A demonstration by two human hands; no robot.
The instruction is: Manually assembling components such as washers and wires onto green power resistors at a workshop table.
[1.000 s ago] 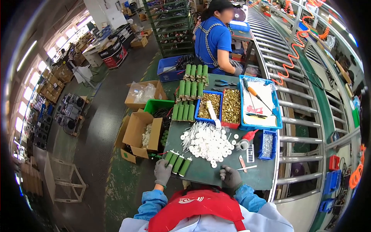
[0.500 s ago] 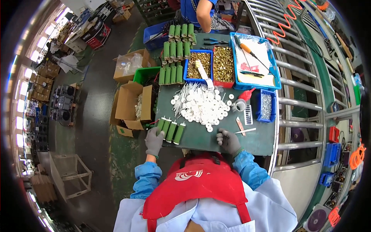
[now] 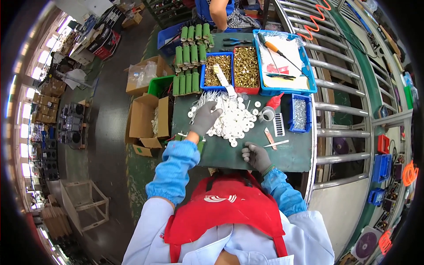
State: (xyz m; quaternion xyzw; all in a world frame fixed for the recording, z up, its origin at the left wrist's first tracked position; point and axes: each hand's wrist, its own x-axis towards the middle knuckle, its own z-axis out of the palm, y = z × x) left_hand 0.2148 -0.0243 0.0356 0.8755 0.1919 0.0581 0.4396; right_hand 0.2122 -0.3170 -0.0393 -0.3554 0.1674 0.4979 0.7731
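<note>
1. Left hand [image 3: 205, 118]: over left part of white disc-and-rod pile [image 3: 232, 123] on table [image 3: 216, 160]. Fingers partly bent; cannot tell if anything is held.
2. Right hand [image 3: 257, 157]: fingers loosely curled, nothing seen in them; near white stick [image 3: 277, 143].
3. Green tubes [image 3: 201, 145]: partly hidden by left sleeve [image 3: 179, 159]. Risk: low sleeve might roll 1 off.
4. Risk: crowded rods could drag discs along if pulled fast.
</note>
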